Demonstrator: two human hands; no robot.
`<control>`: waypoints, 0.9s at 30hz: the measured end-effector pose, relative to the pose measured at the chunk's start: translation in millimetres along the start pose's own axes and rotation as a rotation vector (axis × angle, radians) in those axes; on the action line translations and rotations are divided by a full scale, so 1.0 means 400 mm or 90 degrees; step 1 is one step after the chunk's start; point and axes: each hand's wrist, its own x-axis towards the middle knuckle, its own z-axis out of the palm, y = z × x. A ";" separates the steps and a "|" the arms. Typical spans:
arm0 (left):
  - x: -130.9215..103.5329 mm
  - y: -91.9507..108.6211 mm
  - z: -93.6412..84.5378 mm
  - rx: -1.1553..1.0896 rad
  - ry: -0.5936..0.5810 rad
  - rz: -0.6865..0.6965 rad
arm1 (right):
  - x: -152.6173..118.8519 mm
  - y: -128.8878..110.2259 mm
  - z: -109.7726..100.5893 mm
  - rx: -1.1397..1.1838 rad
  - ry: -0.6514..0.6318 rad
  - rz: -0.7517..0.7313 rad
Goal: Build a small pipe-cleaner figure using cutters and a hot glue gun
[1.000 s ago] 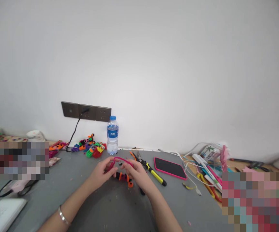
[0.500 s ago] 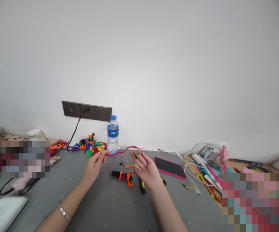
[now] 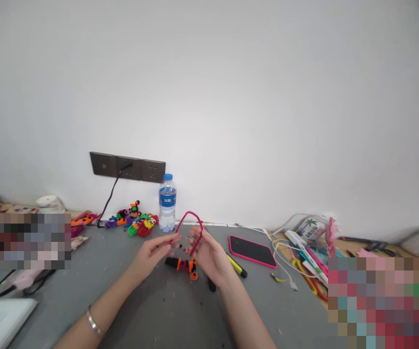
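I see pink fuzzy stem bent in arch above table, toward middle of far edge; left hand has fingers drawn nearly together on stem's left end; right hand half uncurled, stem crossing its fingers, whether gripped I cannot tell; black-and-orange figure lies on table between hands; yellow-handled tool partly behind right hand; phone toward far right corner; bottle upright at far edge.
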 end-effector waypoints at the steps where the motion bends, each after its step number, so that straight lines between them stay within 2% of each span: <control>1: 0.001 0.000 0.000 -0.018 -0.005 -0.008 | 0.001 0.002 -0.003 -0.004 0.003 -0.001; 5: 0.002 -0.002 0.000 -0.061 -0.011 -0.025 | 0.003 0.006 -0.013 -0.025 0.005 -0.005; 9: 0.002 -0.008 0.000 0.004 -0.005 -0.053 | 0.001 0.008 -0.012 -0.076 0.017 -0.014; 19: 0.013 -0.032 -0.004 -0.051 0.066 -0.034 | -0.005 0.016 -0.005 -0.184 -0.004 -0.003; 24: 0.016 -0.027 0.000 -0.094 0.151 -0.053 | 0.002 0.022 -0.013 -0.189 0.022 -0.010; 27: 0.015 -0.025 -0.001 -0.074 0.131 -0.076 | 0.009 0.029 -0.021 -0.245 0.025 -0.054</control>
